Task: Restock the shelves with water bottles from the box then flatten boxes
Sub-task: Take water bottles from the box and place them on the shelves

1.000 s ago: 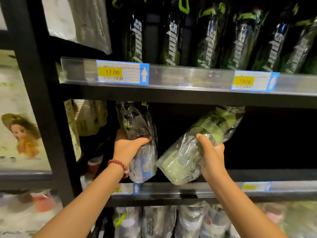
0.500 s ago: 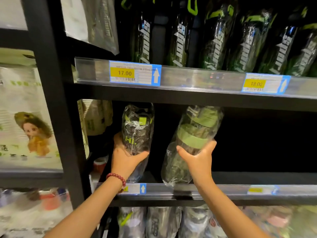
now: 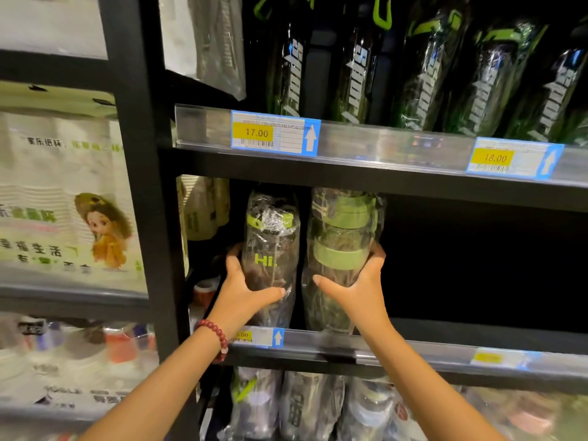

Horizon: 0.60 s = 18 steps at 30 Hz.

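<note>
Black shelf [image 3: 445,340]: two wrapped bottles [image 3: 270,249] upright, touching; right side bare.

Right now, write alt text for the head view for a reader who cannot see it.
Two bare hands stand two plastic-wrapped water bottles upright, side by side, on a dark middle shelf: the left hand grips a dark bottle printed "Hi.", the right hand a green-banded bottle. Above, a row of dark sport bottles stands over price tags reading 17.00 and 18.00.

The dark bottle [image 3: 270,249] carries a lime-green band and "Hi." lettering (same green). The clear bottle [image 3: 342,249] has olive-green bands. Price tags [image 3: 275,132] are yellow on blue.
</note>
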Each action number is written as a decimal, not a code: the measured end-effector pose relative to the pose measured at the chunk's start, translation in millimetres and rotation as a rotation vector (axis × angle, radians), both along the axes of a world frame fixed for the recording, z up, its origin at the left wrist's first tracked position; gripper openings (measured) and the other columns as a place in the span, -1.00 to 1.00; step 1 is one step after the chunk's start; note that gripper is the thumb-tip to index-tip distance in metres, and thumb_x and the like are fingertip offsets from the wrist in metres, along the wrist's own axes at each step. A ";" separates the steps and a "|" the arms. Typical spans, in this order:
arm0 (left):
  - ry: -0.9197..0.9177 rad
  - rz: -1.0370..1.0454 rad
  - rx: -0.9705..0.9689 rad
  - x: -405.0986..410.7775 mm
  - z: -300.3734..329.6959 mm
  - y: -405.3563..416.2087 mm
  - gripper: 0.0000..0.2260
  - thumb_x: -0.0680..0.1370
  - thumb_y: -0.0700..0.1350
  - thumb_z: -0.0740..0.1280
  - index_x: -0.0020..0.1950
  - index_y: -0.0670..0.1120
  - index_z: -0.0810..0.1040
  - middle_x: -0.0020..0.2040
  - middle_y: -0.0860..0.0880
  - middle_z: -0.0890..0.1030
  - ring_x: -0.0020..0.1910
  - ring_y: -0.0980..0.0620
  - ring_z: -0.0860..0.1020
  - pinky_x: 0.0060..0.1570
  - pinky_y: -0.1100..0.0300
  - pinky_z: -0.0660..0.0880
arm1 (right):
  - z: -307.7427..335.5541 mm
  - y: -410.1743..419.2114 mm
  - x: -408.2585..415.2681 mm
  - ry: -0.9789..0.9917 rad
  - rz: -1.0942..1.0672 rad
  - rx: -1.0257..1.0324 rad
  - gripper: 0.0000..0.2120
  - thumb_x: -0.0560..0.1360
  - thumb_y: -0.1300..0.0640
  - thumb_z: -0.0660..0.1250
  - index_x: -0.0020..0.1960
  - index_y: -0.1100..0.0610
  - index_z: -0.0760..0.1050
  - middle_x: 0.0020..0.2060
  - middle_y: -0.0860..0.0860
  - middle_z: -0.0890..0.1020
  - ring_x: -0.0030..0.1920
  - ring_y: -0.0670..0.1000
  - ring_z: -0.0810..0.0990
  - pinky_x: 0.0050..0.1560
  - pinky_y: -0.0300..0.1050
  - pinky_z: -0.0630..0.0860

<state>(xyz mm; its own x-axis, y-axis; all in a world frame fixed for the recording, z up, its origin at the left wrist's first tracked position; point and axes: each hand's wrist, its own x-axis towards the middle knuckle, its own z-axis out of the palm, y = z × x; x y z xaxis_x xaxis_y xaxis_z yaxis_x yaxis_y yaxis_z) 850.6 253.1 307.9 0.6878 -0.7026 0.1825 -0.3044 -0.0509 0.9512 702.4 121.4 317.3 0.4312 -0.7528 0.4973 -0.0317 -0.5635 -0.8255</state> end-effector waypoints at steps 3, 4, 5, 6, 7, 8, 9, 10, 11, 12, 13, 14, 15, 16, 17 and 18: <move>-0.071 0.011 0.056 4.0 -4.3 3.8 -0.09 0.32 -0.06 0.57 0.46 -0.09 0.04 0.32 0.03 0.35 0.31 0.05 0.36 0.22 0.20 0.31 | 1.9 -4.8 -7.9 0.061 0.096 0.098 0.15 0.20 0.05 0.63 0.50 0.04 -0.09 0.37 0.00 0.24 0.36 -0.04 0.28 0.34 -0.12 0.30; -0.088 0.024 0.071 2.9 -6.4 4.0 -0.05 0.28 -0.01 0.58 0.47 -0.07 0.04 0.36 0.00 0.34 0.35 0.00 0.35 0.26 0.15 0.32 | 2.9 -4.9 -10.2 0.080 0.134 0.149 0.16 0.22 0.07 0.63 0.51 0.01 -0.14 0.38 -0.03 0.23 0.36 -0.05 0.27 0.34 -0.11 0.30; -0.100 0.037 0.080 -0.3 -8.1 3.8 0.00 0.26 0.03 0.59 0.48 -0.05 0.00 0.41 -0.01 0.29 0.40 -0.04 0.30 0.32 0.11 0.30 | 2.6 -5.4 -12.4 0.104 0.169 0.196 0.16 0.26 0.09 0.61 0.52 0.00 -0.18 0.37 -0.07 0.22 0.35 -0.08 0.27 0.31 -0.14 0.29; -0.113 0.055 0.077 -4.8 -9.3 2.8 0.06 0.24 0.07 0.59 0.50 -0.03 -0.05 0.44 -0.02 0.24 0.44 -0.05 0.25 0.36 0.07 0.27 | 1.9 -5.3 -14.4 0.141 0.194 0.233 0.15 0.28 0.10 0.59 0.53 0.00 -0.21 0.35 -0.10 0.22 0.32 -0.11 0.26 0.28 -0.18 0.28; -0.137 0.089 0.067 -10.7 -9.8 1.3 0.10 0.23 0.10 0.59 0.51 -0.03 -0.08 0.46 -0.04 0.19 0.46 -0.07 0.19 0.40 0.04 0.24 | 0.9 -4.9 -16.0 0.186 0.201 0.258 0.13 0.30 0.10 0.57 0.53 0.01 -0.21 0.33 -0.11 0.22 0.30 -0.12 0.25 0.25 -0.19 0.28; -0.171 0.139 0.062 -16.6 -9.9 -0.7 0.11 0.22 0.12 0.59 0.52 -0.05 -0.09 0.47 -0.06 0.16 0.47 -0.08 0.15 0.42 0.01 0.20 | -0.5 -5.2 -17.5 0.226 0.191 0.270 0.09 0.32 0.09 0.56 0.53 0.04 -0.17 0.33 -0.10 0.24 0.28 -0.12 0.26 0.23 -0.19 0.29; -0.210 0.193 0.074 -21.8 -10.2 -2.8 0.11 0.22 0.14 0.58 0.52 -0.08 -0.08 0.49 -0.08 0.12 0.48 -0.09 0.10 0.45 -0.02 0.15 | -1.6 -5.2 -18.4 0.250 0.169 0.266 0.02 0.33 0.09 0.56 0.52 0.09 -0.09 0.32 -0.07 0.30 0.26 -0.09 0.32 0.21 -0.18 0.33; -0.248 0.241 0.104 -25.4 -11.1 -5.0 0.11 0.23 0.15 0.57 0.53 -0.12 -0.08 0.50 -0.09 0.10 0.49 -0.09 0.06 0.46 -0.02 0.11 | -1.7 -4.4 -19.2 0.256 0.141 0.251 -0.08 0.34 0.10 0.55 0.47 0.14 0.01 0.28 -0.04 0.36 0.24 -0.06 0.38 0.16 -0.18 0.36; -0.281 0.274 0.134 -26.3 -13.1 -7.5 0.10 0.25 0.16 0.55 0.53 -0.16 -0.07 0.50 -0.11 0.10 0.50 -0.10 0.05 0.47 -0.01 0.08 | -1.5 -2.5 -19.8 0.251 0.114 0.231 -0.18 0.35 0.12 0.54 0.40 0.15 0.10 0.21 -0.04 0.40 0.19 -0.04 0.43 0.10 -0.19 0.38; -0.308 0.298 0.151 -25.6 -14.7 -9.4 0.08 0.26 0.15 0.55 0.52 -0.17 -0.05 0.49 -0.13 0.13 0.49 -0.11 0.08 0.47 -0.01 0.10 | -1.6 -0.5 -20.4 0.245 0.090 0.209 -0.28 0.35 0.13 0.54 0.33 0.14 0.16 0.15 -0.04 0.42 0.14 -0.04 0.45 0.05 -0.20 0.38; -0.318 0.309 0.151 -22.8 -16.2 -10.6 0.05 0.26 0.14 0.56 0.52 -0.17 0.00 0.47 -0.15 0.19 0.47 -0.12 0.16 0.44 -0.01 0.18 | -1.7 1.7 -20.4 0.244 0.066 0.184 -0.34 0.35 0.13 0.54 0.25 0.13 0.19 0.10 -0.04 0.43 0.10 -0.03 0.46 0.02 -0.20 0.38; -0.319 0.303 0.143 -19.0 -16.5 -11.3 0.00 0.25 0.12 0.57 0.50 -0.15 0.07 0.43 -0.14 0.29 0.41 -0.11 0.27 0.38 -0.02 0.29 | -2.5 3.7 -20.3 0.249 0.040 0.158 -0.38 0.35 0.11 0.55 0.20 0.13 0.20 0.08 -0.03 0.44 0.07 -0.02 0.47 -0.02 -0.20 0.39; -0.307 0.284 0.132 -14.6 -15.8 -11.1 -0.06 0.24 0.09 0.58 0.46 -0.12 0.16 0.35 -0.11 0.40 0.33 -0.09 0.39 0.29 0.01 0.39 | -3.6 5.6 -19.7 0.252 0.013 0.136 -0.40 0.34 0.09 0.55 0.17 0.15 0.22 0.05 -0.02 0.45 0.04 -0.01 0.48 -0.07 -0.22 0.39; -0.278 0.252 0.118 -9.3 -14.8 -10.8 -0.14 0.23 0.04 0.60 0.40 -0.11 0.24 0.23 -0.05 0.49 0.22 -0.04 0.48 0.19 0.08 0.46 | -5.4 6.8 -19.0 0.250 -0.013 0.123 -0.41 0.33 0.08 0.56 0.15 0.16 0.25 0.03 -0.02 0.46 0.02 -0.01 0.49 -0.14 -0.24 0.39; -0.235 0.215 0.102 -3.9 -13.2 -10.6 -0.22 0.24 -0.02 0.61 0.34 -0.10 0.31 0.10 0.03 0.54 0.10 0.03 0.53 0.08 0.20 0.48 | -6.7 8.0 -18.0 0.241 -0.036 0.117 -0.43 0.33 0.07 0.56 0.14 0.16 0.27 0.01 -0.02 0.47 0.00 -0.01 0.49 -0.19 -0.26 0.38; -0.187 0.177 0.083 0.7 -10.5 -10.1 -0.30 0.25 -0.09 0.61 0.29 -0.11 0.35 -0.02 0.11 0.55 0.00 0.09 0.54 -0.03 0.33 0.46 | -8.2 8.2 -16.8 0.230 -0.055 0.114 -0.45 0.33 0.07 0.56 0.12 0.15 0.28 0.00 -0.02 0.48 -0.01 -0.02 0.49 -0.20 -0.27 0.37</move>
<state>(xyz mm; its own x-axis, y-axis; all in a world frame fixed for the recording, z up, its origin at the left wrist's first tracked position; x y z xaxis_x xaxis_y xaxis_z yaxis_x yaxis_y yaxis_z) 851.3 243.1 297.3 0.7608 -0.5925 0.2649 -0.4541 -0.1943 0.8695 685.5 129.7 309.1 0.4801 -0.8236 0.3020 -0.2535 -0.4599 -0.8510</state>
